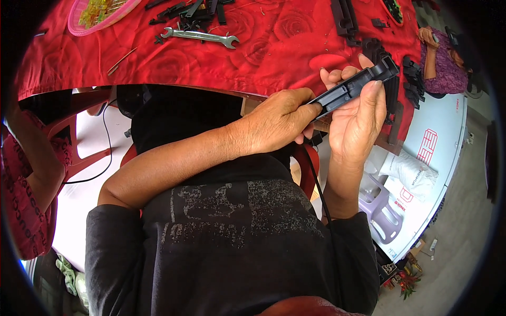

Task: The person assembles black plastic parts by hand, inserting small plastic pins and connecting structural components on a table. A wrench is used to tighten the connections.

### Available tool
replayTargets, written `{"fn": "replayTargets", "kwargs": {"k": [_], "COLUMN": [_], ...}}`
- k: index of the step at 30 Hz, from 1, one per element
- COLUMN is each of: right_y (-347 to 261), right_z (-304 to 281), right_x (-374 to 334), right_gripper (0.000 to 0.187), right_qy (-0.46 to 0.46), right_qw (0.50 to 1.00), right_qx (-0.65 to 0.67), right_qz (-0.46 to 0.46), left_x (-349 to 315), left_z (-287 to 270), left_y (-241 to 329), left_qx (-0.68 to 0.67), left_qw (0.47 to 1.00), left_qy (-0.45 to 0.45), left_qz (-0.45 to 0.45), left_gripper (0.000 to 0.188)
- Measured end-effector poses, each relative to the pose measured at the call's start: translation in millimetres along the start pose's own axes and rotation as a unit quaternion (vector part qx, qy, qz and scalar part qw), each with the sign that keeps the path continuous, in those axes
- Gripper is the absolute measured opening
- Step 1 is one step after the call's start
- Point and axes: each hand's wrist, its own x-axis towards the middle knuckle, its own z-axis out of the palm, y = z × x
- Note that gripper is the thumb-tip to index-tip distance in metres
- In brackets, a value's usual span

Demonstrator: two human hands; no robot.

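Note:
Between my two hands is a long black plastic part [337, 97], tilted up to the right, with a squared hollow end at its upper right. My left hand [279, 118] grips its lower left end, thumb laid along the top. Around the upper half closes my right hand [358, 116], its thumb pressed on the near side and its fingers behind. The part is held over the near edge of a table with a red rose-patterned cloth [253, 58].
On the cloth lie an open-ended wrench [200, 37], a heap of small black pieces [197, 13] and a pink basket [79, 29] of yellowish pieces. More black parts [345, 21] lie at the right. Other people sit left and right; a purple plastic stool [387, 216] stands at my right.

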Motion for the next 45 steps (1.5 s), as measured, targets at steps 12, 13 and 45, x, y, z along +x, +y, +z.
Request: {"fn": "replayTargets", "kwargs": {"k": [12, 13, 45], "right_y": [-2.9, -3.7, -3.9], "right_z": [4.2, 5.0, 5.6], "right_x": [-2.3, -2.7, -5.4], "right_gripper": [0.041, 0.041, 0.045], "right_qy": [0.006, 0.015, -0.036], "right_qw": [1.0, 0.999, 0.999], "right_qx": [0.003, 0.002, -0.02], "right_qz": [0.03, 0.037, 0.025], "left_x": [-0.3, 0.2, 0.6], "left_z": [5.6, 6.3, 8.1], "left_y": [-2.2, -2.9, -4.1], "left_qx": [-0.027, -0.023, 0.011], "left_qw": [0.999, 0.999, 0.998], "left_qy": [0.025, 0.023, 0.017], "left_qz": [0.007, 0.013, 0.065], "left_gripper": [0.034, 0.034, 0.033]}}
